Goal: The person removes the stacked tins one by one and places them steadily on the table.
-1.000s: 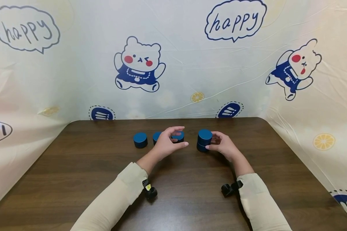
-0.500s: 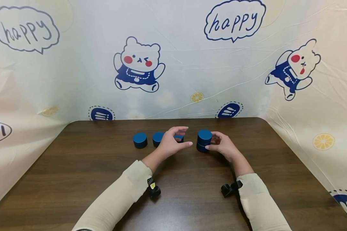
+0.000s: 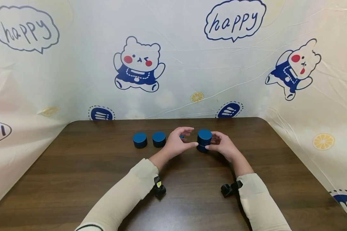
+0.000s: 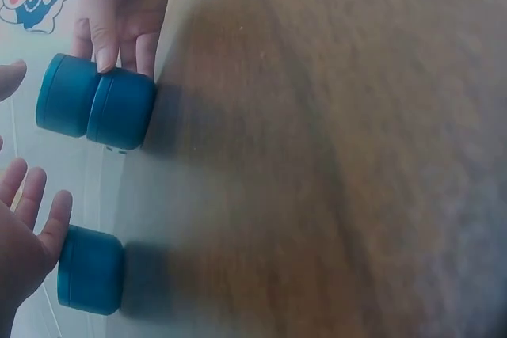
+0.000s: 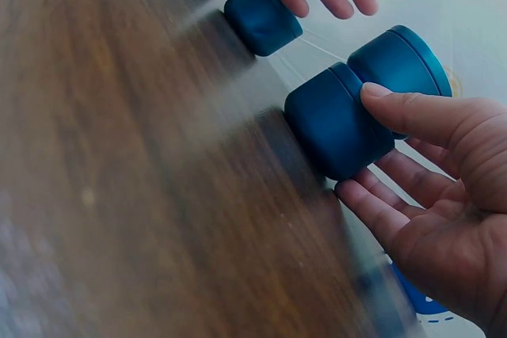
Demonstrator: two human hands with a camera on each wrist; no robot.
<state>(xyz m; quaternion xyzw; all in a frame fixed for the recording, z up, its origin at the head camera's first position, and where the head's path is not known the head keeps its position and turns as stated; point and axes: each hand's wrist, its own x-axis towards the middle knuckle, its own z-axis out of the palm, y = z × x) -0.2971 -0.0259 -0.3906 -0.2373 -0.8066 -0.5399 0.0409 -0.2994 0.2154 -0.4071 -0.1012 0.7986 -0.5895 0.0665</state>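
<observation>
Two blue lidded round tins stand stacked on the brown table, an upper tin [image 3: 204,136] on a lower tin [image 5: 329,128]. My right hand [image 3: 224,147] grips the lower tin from the right, its thumb near the seam under the upper one, fingers behind. On the stack's other side, my left hand [image 3: 176,143] is spread, thumb extended towards the upper tin. A gap shows between left fingers and stack in the left wrist view. Behind the left hand sits another blue tin [image 4: 91,272], mostly hidden in the head view.
Further left in the same row stand two more blue tins, a nearer one [image 3: 159,140] and an end one [image 3: 140,141]. The wooden table [image 3: 173,202] ends at a patterned cloth backdrop [image 3: 179,73]. Each wrist carries a small black camera [image 3: 227,190].
My left hand has moved right towards the stack, uncovering the second tin of the row and covering most of the third. My right hand and the stack have stayed put.
</observation>
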